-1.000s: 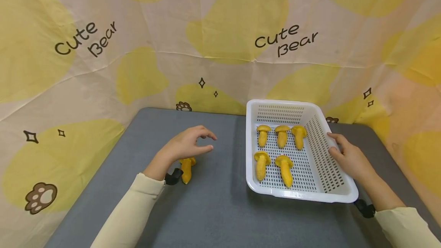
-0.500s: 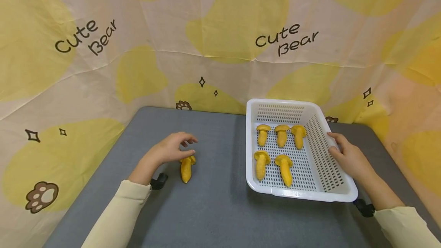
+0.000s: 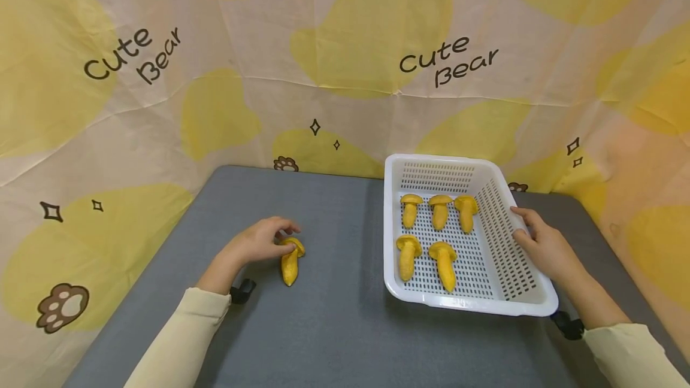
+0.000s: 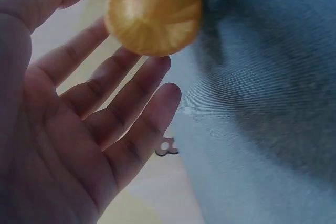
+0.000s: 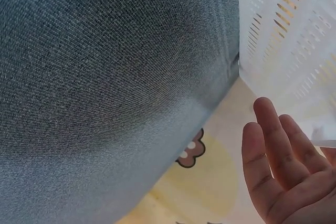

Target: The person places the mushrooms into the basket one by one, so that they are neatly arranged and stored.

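Observation:
A yellow mushroom [image 3: 289, 265] lies on the grey table at the left, cap pointing away. My left hand [image 3: 262, 241] is over its cap, with the thumb seen in front of the cap in the head view. In the left wrist view the mushroom's cap [image 4: 155, 17] is by the fingertips, and the fingers look loosely straight and spread. My right hand [image 3: 548, 250] holds the right rim of a white perforated basket [image 3: 389, 226]. Its thumb and forefinger lie over the rim; other fingers [image 5: 275, 145] extend outside the wall in the right wrist view.
Inside the basket, several yellow mushrooms [image 3: 445, 267] lie in two rows. The grey table [image 3: 334, 328] reaches back to a patterned cloth [image 3: 334, 35] printed with yellow patches and lettering. More cloth runs along the left and right sides.
My left hand has moved left and down from above the table to the mushroom's cap. The right hand stays at the basket's rim. The mushrooms and basket have not visibly moved.

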A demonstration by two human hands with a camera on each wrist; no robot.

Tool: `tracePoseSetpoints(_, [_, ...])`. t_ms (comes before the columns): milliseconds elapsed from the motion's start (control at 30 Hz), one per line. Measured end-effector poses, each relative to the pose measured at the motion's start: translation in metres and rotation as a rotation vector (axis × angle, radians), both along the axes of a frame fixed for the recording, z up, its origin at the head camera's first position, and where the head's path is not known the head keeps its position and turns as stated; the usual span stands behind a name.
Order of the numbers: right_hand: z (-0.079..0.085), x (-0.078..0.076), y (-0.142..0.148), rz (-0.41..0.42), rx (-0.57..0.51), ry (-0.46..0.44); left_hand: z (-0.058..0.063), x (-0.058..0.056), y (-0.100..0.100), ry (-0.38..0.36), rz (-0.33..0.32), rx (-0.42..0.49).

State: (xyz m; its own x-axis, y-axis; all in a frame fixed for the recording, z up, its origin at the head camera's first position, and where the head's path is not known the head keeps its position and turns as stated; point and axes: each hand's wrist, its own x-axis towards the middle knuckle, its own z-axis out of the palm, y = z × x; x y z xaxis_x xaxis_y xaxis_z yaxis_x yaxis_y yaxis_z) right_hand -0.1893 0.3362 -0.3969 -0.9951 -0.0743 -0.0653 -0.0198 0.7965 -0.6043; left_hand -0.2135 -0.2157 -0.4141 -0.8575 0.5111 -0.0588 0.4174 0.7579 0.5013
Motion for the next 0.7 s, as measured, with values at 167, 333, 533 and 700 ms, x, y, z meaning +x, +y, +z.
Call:
tracePoseSetpoints(167, [0.001, 0.001, -0.001, -0.002, 0.002, -0.001, -0.007, -0.003, -0.001, 0.020, 0.023, 0.005])
tracePoseSetpoints(333, [0.001, 0.001, -0.001, -0.006, -0.010, -0.007, -0.012, -0.004, -0.002, 0.015, 0.046, 0.006])
tracePoseSetpoints(533, [0.002, 0.002, -0.001, -0.007, -0.011, -0.003, -0.014, -0.006, 0.000, -0.003, 0.057, 0.011])
tracePoseSetpoints(700, [0.002, 0.001, -0.001, -0.007, -0.009, -0.003, -0.015, -0.008, -0.001, -0.011, 0.055, 0.027])
